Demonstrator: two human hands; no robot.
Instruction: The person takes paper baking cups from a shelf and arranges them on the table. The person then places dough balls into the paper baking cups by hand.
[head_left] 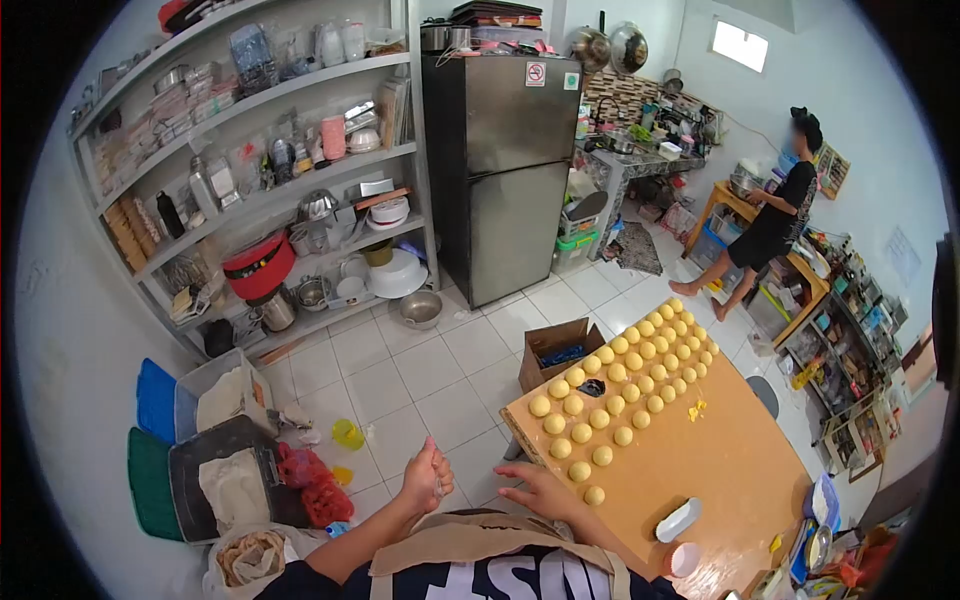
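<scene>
My left hand (428, 475), low in the centre of the frame, was curled into a fist; I could not tell whether it held anything. My right hand (535, 490), just beside it, had its fingers loosely spread, with nothing visible in them. Yellow balls (602, 456) sat in rows on the table (740, 450), right of centre. Good work here, I judged, needed light fingers and a right forearm kept off the nearest ball (594, 495).

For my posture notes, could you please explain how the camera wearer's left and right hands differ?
The left hand is curled closed; the right hand is open, fingers extended. The left hand appears against floor tiles, the right hand near the table. Both are bare.
</scene>
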